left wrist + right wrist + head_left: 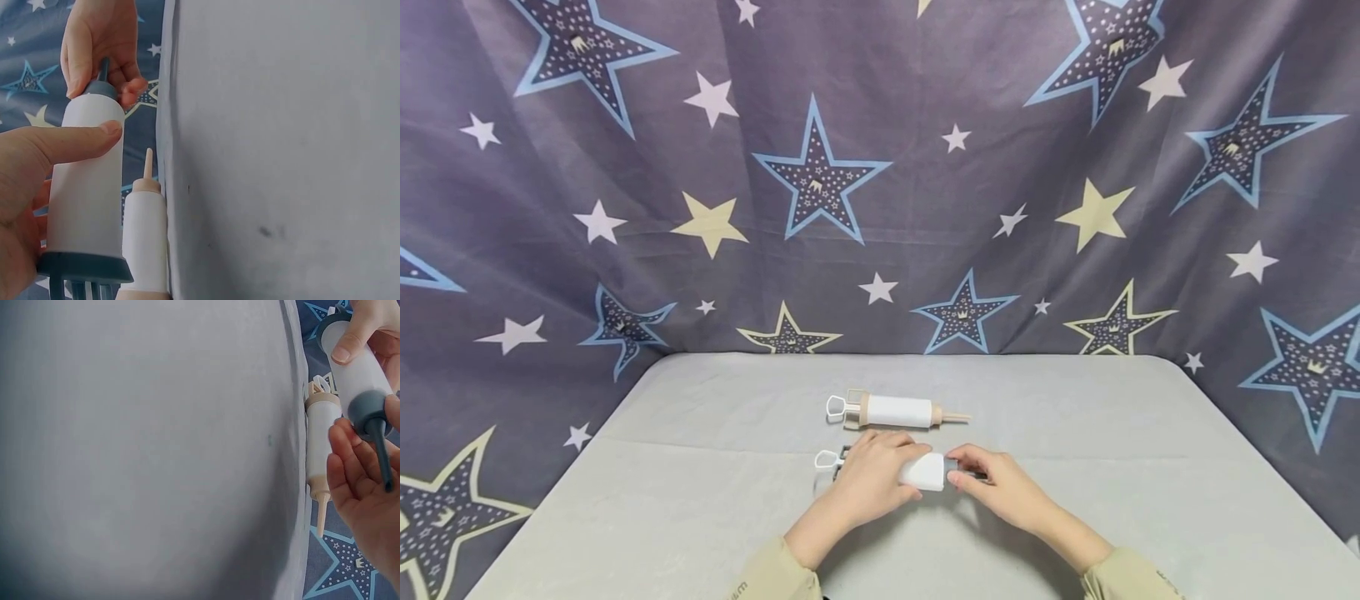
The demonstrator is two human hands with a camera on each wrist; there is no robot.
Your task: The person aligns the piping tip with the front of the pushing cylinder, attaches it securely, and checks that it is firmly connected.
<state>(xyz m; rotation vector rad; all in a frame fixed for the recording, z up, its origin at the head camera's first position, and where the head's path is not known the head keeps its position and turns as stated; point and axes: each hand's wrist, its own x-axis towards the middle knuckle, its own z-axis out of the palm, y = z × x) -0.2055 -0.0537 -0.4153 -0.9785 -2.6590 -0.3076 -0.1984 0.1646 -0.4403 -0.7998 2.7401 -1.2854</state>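
A white-barrelled plunger syringe [927, 472] with dark grey-green end fittings lies across my hands, low over the table. My left hand [874, 477] grips its barrel, thumb laid across the white side in the left wrist view. At the other end, my right hand [1006, 492] pinches the dark cap [367, 407] between thumb and fingers. The cap's thin dark nozzle [380, 456] points away from the barrel, over the right palm. A white pull handle [827, 460] sticks out beyond the left hand, which covers part of the barrel.
A second syringe [899, 412], white with beige fittings, lies just behind, its beige nozzle [957, 417] to the right and white handle to the left. Both are over a grey cloth-covered table [700, 517]. A star-patterned curtain [910, 192] hangs behind and at the sides.
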